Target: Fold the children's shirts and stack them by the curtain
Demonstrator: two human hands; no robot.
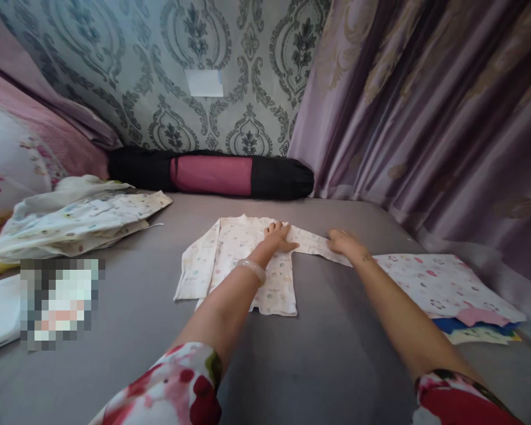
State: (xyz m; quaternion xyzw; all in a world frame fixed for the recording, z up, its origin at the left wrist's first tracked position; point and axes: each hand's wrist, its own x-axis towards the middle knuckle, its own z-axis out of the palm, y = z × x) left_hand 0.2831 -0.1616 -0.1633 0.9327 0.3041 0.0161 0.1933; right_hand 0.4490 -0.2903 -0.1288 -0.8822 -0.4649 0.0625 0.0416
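A small white baby shirt (243, 254) with a tiny coloured print lies flat on the grey bedsheet. Its left-hand sleeve is folded down along the body, while the other sleeve (312, 241) stretches out to the right. Fingers spread, my left hand (278, 237) presses on the shirt near the collar and shoulder. My right hand (344, 243) rests over the cuff end of the outstretched sleeve, its fingers extended and slightly blurred. The cuff is partly hidden beneath it.
Folded printed clothes (438, 283) are stacked at the right. A loose pile of light clothes (84, 215) lies at the left, near a white object (2, 313) and a pixelated patch. A black and pink bolster (210, 175) lines the wall; purple curtains (407, 106) hang at the right.
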